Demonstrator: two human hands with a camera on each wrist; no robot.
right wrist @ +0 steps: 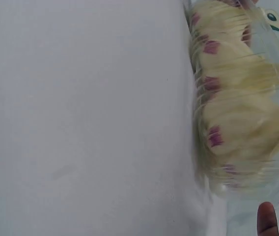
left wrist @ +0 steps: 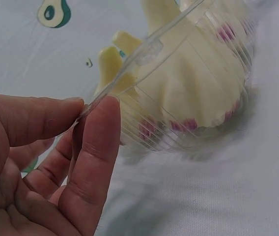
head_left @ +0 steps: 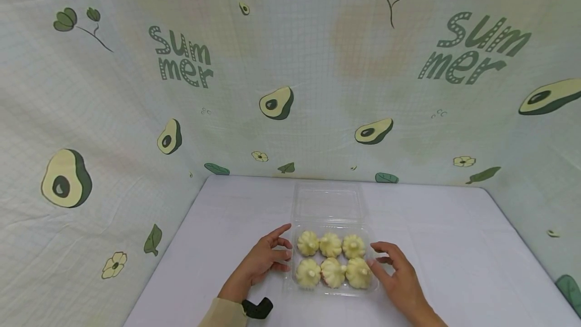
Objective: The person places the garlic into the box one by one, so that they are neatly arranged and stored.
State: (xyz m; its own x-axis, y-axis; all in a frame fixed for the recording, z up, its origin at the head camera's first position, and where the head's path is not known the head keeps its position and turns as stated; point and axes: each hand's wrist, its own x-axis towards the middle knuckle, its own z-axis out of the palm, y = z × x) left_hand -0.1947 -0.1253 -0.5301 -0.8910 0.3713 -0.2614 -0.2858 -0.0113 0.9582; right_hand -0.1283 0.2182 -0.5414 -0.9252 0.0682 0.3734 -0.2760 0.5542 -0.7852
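A clear plastic clamshell container (head_left: 336, 293) stands on the table with its lid (head_left: 328, 203) laid back behind it. Inside sit several pale garlic bulbs (head_left: 333, 272) in two rows, stems upward, with purple marks low on their sides. At the container's left rim, my left hand (head_left: 265, 257) pinches the edge between thumb and fingers, as the left wrist view shows closely. On the opposite side, my right hand (head_left: 399, 276) holds the right rim with bent fingers. Only its fingertips (right wrist: 267, 219) show at the lower corner of the right wrist view, beside the container's edge.
A white cloth covers the table (head_left: 440, 246). Behind and on both sides hangs a pale curtain (head_left: 317, 54) printed with avocados, leaves and lettering. A dark band (head_left: 257, 308) is worn at my left wrist.
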